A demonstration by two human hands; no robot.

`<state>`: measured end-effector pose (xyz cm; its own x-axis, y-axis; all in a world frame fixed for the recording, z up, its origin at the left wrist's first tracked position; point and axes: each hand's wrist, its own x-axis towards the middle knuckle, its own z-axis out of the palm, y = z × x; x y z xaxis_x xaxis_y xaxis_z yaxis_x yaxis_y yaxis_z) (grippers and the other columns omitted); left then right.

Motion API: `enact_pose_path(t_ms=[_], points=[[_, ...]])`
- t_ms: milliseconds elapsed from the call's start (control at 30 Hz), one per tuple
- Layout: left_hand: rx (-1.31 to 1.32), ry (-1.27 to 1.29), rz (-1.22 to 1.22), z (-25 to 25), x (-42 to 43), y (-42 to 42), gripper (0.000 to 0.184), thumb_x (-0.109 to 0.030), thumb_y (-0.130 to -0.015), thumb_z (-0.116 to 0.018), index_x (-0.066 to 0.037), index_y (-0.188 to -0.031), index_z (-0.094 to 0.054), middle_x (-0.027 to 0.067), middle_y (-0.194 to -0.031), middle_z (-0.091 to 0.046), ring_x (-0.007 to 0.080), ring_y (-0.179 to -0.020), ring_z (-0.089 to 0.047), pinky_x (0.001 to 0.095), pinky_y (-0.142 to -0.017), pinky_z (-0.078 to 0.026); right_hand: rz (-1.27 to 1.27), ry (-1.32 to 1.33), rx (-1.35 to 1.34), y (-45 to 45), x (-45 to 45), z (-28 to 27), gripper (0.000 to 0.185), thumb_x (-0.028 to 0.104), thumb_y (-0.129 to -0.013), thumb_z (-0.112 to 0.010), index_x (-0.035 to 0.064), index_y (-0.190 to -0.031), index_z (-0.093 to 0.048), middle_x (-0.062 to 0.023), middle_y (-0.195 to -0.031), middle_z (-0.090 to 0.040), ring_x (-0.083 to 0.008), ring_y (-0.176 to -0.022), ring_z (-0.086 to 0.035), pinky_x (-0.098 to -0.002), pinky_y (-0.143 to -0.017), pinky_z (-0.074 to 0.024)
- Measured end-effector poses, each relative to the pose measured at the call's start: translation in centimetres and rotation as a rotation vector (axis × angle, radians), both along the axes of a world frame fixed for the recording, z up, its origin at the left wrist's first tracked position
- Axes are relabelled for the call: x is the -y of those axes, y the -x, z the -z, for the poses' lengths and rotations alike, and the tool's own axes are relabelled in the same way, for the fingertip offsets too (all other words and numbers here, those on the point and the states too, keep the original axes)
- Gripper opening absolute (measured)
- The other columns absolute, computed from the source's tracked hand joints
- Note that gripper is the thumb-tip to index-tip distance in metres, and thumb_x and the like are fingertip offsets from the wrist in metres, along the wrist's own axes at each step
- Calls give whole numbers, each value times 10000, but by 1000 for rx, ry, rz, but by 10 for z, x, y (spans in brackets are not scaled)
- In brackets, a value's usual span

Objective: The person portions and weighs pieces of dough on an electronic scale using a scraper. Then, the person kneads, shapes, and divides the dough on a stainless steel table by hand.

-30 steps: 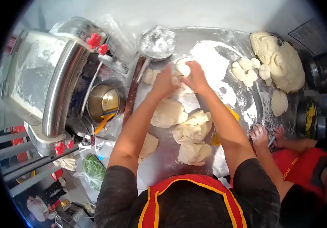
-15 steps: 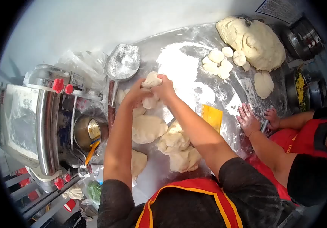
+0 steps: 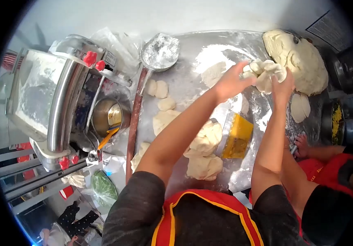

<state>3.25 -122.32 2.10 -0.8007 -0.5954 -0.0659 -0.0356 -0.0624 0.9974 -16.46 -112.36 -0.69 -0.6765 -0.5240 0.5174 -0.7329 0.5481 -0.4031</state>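
Both my hands are at the right part of the metal table, around a cluster of small dough pieces (image 3: 265, 74). The fingers of my left hand (image 3: 234, 82) close on the cluster's left side. On its right side, my right hand (image 3: 283, 84) grips a piece. Just beyond lies the big dough mass (image 3: 301, 61). A flat dough piece (image 3: 300, 107) rests below it. Under my left forearm are larger dough lumps (image 3: 204, 166), partly hidden. Small dough rounds (image 3: 160, 89) sit at the left, near the rolling pin (image 3: 134, 123).
A floured pan (image 3: 160, 51) stands at the back. A yellow scraper (image 3: 239, 135) lies mid-table. At left are a dough roller machine (image 3: 61, 102) and a metal pot (image 3: 109, 114). A co-worker's hand (image 3: 301, 145) is at the right edge, near dark pans (image 3: 344, 71).
My hands have moved from the dough at the left across the flour to the small pieces at the right. The view has shifted, and more of the yellow scraper shows than at first.
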Motion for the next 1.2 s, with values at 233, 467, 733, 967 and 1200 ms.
enact_pose_path(t_ms=[233, 467, 733, 967, 1200], points=[[433, 509, -590, 115, 21, -199, 327, -202, -825, -671, -17, -1087, -605, 147, -1017, -623, 272, -900, -615, 368, -806, -493, -533, -240, 403, -139, 31, 48, 447, 86, -765, -661, 93, -1204, -579, -153, -1242, -526, -344, -1104, -507, -396, -930, -453], [639, 436, -512, 129, 16, -253, 409, -253, -801, -692, -16, -1123, -605, 178, -1041, -623, 302, -944, -613, 370, -862, -479, -604, -417, 153, -151, 50, 77, 342, 37, -704, -628, 94, -1040, -613, -162, -1192, -510, -385, -1071, -444, -401, -921, -431], [620, 307, -424, 116, 26, -229, 573, -318, -696, -784, -19, -1139, -577, 202, -1116, -603, 326, -1034, -590, 383, -902, -461, -252, -70, -4, -60, 4, 7, 440, -5, -727, -656, 22, -1149, -533, -212, -1172, -517, -378, -1077, -489, -438, -936, -407], [629, 558, -628, 110, 14, -223, 492, -257, -723, -758, -39, -1108, -542, 194, -1107, -582, 349, -993, -583, 392, -856, -471, -814, -163, 641, -176, 49, 48, 608, 81, -779, -679, 70, -1334, -430, -173, -1289, -490, -327, -1177, -496, -383, -989, -415], [395, 109, -926, 136, 31, -245, 627, -107, -768, -674, 15, -1305, -373, 211, -1250, -527, 345, -1148, -527, 401, -982, -401, -892, -198, 911, -272, 150, 121, 663, 275, -748, -745, 81, -1325, -480, -177, -1217, -575, -329, -1114, -556, -409, -958, -438]])
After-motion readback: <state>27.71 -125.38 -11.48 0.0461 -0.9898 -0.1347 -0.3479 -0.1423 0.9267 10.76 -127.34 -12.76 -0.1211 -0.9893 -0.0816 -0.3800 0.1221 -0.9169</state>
